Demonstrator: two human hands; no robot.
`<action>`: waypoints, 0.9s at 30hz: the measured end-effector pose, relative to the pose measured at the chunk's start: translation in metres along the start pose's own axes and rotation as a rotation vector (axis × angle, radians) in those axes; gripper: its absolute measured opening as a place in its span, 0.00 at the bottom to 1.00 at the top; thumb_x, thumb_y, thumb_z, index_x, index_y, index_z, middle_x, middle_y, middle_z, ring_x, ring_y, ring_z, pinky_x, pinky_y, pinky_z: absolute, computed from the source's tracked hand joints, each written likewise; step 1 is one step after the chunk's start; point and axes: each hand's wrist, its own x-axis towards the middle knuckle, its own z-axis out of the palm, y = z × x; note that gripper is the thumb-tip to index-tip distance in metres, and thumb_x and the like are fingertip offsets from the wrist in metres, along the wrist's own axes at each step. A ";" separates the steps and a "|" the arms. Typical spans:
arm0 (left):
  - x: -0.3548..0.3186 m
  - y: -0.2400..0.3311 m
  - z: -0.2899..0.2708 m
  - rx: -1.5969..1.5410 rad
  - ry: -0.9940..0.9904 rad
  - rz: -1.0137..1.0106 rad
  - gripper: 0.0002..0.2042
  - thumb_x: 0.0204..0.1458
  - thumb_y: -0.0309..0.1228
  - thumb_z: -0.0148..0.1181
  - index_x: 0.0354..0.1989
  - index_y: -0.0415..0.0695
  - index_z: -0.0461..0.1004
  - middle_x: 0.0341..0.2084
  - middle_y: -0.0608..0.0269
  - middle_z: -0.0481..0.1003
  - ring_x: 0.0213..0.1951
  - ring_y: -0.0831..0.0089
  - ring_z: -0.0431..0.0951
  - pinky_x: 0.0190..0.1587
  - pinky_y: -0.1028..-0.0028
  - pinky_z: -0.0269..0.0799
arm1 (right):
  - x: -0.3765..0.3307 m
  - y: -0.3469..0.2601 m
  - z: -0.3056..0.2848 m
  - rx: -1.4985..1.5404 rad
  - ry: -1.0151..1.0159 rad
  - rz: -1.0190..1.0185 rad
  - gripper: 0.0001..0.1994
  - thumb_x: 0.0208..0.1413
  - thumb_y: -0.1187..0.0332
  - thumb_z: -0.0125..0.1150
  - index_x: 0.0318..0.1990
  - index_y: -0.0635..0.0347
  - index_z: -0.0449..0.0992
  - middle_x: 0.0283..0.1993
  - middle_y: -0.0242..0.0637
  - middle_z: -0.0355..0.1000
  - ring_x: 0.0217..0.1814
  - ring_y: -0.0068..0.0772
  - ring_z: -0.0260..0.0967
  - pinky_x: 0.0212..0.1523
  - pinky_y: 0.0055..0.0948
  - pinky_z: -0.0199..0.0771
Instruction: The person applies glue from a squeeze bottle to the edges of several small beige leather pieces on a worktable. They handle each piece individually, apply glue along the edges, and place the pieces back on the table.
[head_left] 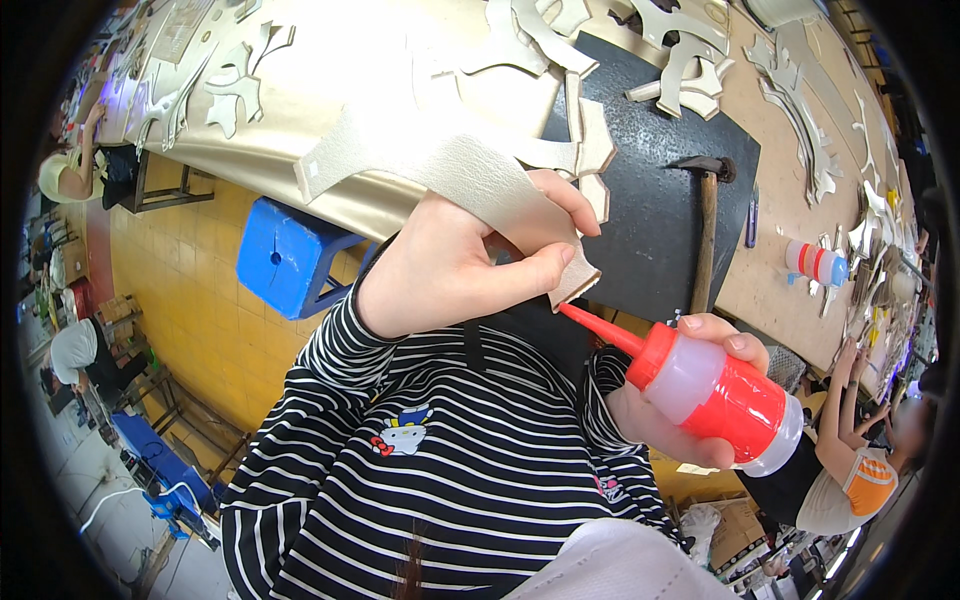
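My left hand (465, 262) is closed on a curved, pale gold leather piece (470, 170), thumb on the near side and fingers behind it. The piece's narrow end points down toward the right. In my right hand (690, 400) is a clear squeeze bottle (730, 400) with a red band and a long red nozzle (600, 328). The nozzle tip meets, or nearly meets, the cut edge at that narrow end. Whether any glue comes out is too small to tell.
A hammer (706, 230) lies on the black mat (640, 160) beside a purple pen-like tool (752, 218). Farther right stands another squeeze bottle (815, 262). Cut leather pieces (690, 60) are spread over the table. A blue stool (290, 255) stands at left; a co-worker (850, 470) is at right.
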 end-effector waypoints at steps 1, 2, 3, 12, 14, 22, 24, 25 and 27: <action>0.000 0.000 0.001 -0.012 0.007 -0.009 0.09 0.50 0.24 0.58 0.40 0.39 0.74 0.32 0.68 0.74 0.34 0.84 0.72 0.36 0.83 0.66 | 0.000 0.000 -0.001 -0.007 -0.028 0.007 0.42 0.45 0.36 0.59 0.48 0.72 0.59 0.40 0.64 0.67 0.35 0.44 0.71 0.33 0.24 0.76; 0.001 0.000 0.001 -0.015 0.014 -0.005 0.09 0.50 0.24 0.58 0.40 0.39 0.74 0.32 0.68 0.74 0.33 0.84 0.72 0.36 0.83 0.66 | 0.001 -0.001 -0.001 0.002 -0.054 0.018 0.42 0.44 0.36 0.59 0.48 0.72 0.59 0.40 0.64 0.67 0.36 0.44 0.71 0.33 0.25 0.76; 0.001 0.000 0.002 -0.019 0.021 -0.002 0.09 0.50 0.24 0.58 0.40 0.39 0.74 0.32 0.68 0.74 0.33 0.84 0.72 0.35 0.83 0.66 | 0.001 -0.001 -0.001 -0.006 -0.077 0.021 0.42 0.44 0.36 0.59 0.48 0.72 0.60 0.40 0.64 0.67 0.36 0.44 0.71 0.33 0.25 0.76; 0.000 -0.001 0.002 -0.042 0.023 -0.046 0.09 0.50 0.23 0.58 0.40 0.38 0.74 0.31 0.69 0.73 0.33 0.85 0.71 0.34 0.84 0.65 | -0.002 0.004 0.006 -0.068 0.111 -0.030 0.42 0.44 0.34 0.58 0.44 0.74 0.61 0.37 0.61 0.68 0.35 0.44 0.71 0.31 0.26 0.75; 0.001 -0.002 0.002 -0.052 0.022 -0.031 0.09 0.50 0.23 0.58 0.40 0.38 0.74 0.32 0.68 0.73 0.33 0.85 0.71 0.35 0.83 0.65 | 0.000 0.001 0.005 0.017 -0.006 0.043 0.42 0.45 0.35 0.57 0.45 0.74 0.60 0.37 0.61 0.68 0.35 0.45 0.71 0.32 0.27 0.75; -0.001 -0.002 0.000 0.003 0.017 -0.020 0.09 0.50 0.24 0.58 0.40 0.38 0.74 0.34 0.67 0.74 0.34 0.83 0.72 0.36 0.83 0.67 | 0.001 0.005 0.000 -0.059 0.216 -0.011 0.41 0.49 0.36 0.53 0.47 0.75 0.58 0.43 0.60 0.66 0.37 0.51 0.73 0.34 0.31 0.77; -0.001 -0.001 -0.001 0.003 0.008 -0.022 0.09 0.50 0.24 0.58 0.40 0.38 0.74 0.34 0.66 0.74 0.34 0.83 0.72 0.36 0.83 0.67 | 0.001 0.005 0.000 -0.220 0.310 -0.066 0.42 0.49 0.35 0.51 0.46 0.76 0.58 0.44 0.55 0.65 0.37 0.51 0.73 0.31 0.30 0.78; -0.001 -0.001 -0.001 0.013 0.007 -0.029 0.09 0.50 0.24 0.58 0.40 0.38 0.74 0.34 0.66 0.74 0.34 0.83 0.72 0.36 0.82 0.67 | 0.000 0.005 -0.001 -0.284 0.300 -0.054 0.42 0.49 0.35 0.51 0.46 0.76 0.58 0.44 0.53 0.64 0.37 0.51 0.73 0.30 0.30 0.77; -0.001 0.000 -0.002 0.038 0.000 -0.014 0.09 0.50 0.24 0.58 0.40 0.38 0.74 0.34 0.66 0.74 0.35 0.83 0.72 0.37 0.82 0.67 | 0.000 0.005 -0.001 -0.303 0.315 -0.089 0.42 0.50 0.35 0.50 0.46 0.76 0.57 0.43 0.51 0.63 0.36 0.51 0.73 0.29 0.30 0.77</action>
